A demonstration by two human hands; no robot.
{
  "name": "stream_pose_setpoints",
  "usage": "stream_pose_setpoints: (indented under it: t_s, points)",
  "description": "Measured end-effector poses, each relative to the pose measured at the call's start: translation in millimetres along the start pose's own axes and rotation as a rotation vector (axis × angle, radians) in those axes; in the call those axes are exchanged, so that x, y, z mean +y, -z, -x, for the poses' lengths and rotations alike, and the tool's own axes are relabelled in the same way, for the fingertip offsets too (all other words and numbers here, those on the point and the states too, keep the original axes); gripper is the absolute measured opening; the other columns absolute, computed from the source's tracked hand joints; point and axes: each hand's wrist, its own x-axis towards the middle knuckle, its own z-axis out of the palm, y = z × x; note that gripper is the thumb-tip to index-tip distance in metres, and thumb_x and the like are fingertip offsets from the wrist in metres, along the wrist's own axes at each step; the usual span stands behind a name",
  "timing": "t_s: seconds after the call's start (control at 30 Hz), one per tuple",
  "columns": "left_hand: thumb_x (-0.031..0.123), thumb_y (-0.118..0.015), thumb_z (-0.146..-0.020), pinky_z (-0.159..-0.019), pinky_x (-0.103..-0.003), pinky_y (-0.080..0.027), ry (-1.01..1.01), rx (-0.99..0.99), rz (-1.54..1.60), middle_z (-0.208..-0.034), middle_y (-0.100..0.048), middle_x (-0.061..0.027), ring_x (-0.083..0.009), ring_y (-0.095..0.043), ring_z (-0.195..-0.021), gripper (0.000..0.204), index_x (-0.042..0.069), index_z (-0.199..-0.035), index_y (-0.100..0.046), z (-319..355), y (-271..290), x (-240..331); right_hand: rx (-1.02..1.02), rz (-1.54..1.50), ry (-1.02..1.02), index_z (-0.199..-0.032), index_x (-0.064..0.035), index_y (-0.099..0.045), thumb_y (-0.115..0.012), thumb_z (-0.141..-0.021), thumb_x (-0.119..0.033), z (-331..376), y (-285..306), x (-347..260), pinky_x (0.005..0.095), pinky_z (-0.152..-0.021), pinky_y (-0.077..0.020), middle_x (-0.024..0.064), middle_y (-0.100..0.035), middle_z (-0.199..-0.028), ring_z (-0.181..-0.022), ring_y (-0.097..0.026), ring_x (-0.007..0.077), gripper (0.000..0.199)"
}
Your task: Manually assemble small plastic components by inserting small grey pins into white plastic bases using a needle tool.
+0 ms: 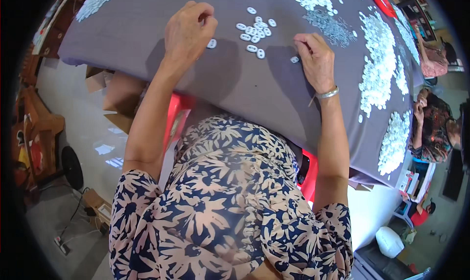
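My left hand [188, 35] hovers over the grey-brown tablecloth [230, 84], fingers curled and thumb drawn in; whatever it may hold is hidden. Beside its wrist lies a white oval piece [211, 44] with dark marks or holes. My right hand [316, 55], with a silver bangle on the wrist, has thumb and forefinger pinched together. Nothing can be made out between those fingertips. Just left of them is another small white piece [294, 59]. Between the hands, farther off, sits a loose cluster of similar white oval pieces [253, 31], some overlapping.
A heap of thin grey pieces [333, 28] lies beyond my right hand. Large spreads of small white pieces [377, 60] cover the table's right side, with a red dish [383, 2] behind. Other people [435, 126] sit at the right. Cardboard boxes [122, 96] stand below the left edge.
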Motion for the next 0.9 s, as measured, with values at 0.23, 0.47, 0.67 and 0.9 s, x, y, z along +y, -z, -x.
stream_pose_setpoints:
  t_s: [0.23,0.47,0.67,0.9]
  points:
    - [0.003,-0.059,-0.085,-0.062,-0.029,-0.045,-0.129,-0.233,0.245,-0.079,-0.058,-0.0081,-0.0182,-0.057,-0.069,0.008,0.0,-0.092,-0.062,19,-24,22,-0.116,-0.123,-0.223,-0.091,-0.0007,-0.066,-0.066,-0.083,-0.003,2,17,34,0.0215,-0.063,-0.0459,0.0008,-0.062,-0.078,-0.067,-0.057,0.0071,0.009]
    - [0.006,-0.057,-0.084,-0.069,-0.036,-0.047,-0.266,-0.279,0.142,-0.085,-0.059,-0.0097,-0.0283,-0.06,-0.078,0.013,0.002,-0.095,-0.062,26,-37,24,-0.317,-0.25,-0.203,-0.089,-0.0002,-0.064,-0.067,-0.083,-0.002,0,14,10,0.0194,-0.063,-0.0446,-0.001,-0.061,-0.078,-0.069,-0.055,0.0047,0.007]
    - [0.009,-0.058,-0.083,-0.075,-0.04,-0.048,-0.292,-0.285,0.003,-0.092,-0.055,-0.0088,-0.0277,-0.058,-0.087,0.017,0.006,-0.099,-0.063,34,-48,22,-0.251,-0.208,-0.132,-0.088,0.0004,-0.064,-0.066,-0.082,-0.001,-3,10,6,0.0209,-0.06,-0.0427,-0.0003,-0.061,-0.077,-0.067,-0.052,0.0053,0.007]
    - [0.01,-0.058,-0.083,-0.075,-0.04,-0.047,-0.23,-0.315,0.026,-0.09,-0.054,-0.0091,-0.0281,-0.057,-0.088,0.02,0.004,-0.101,-0.061,33,-49,20,-0.214,-0.131,-0.12,-0.088,0.0002,-0.064,-0.067,-0.083,-0.006,-1,13,7,0.0217,-0.058,-0.0428,0.0006,-0.061,-0.073,-0.065,-0.053,0.006,0.008]
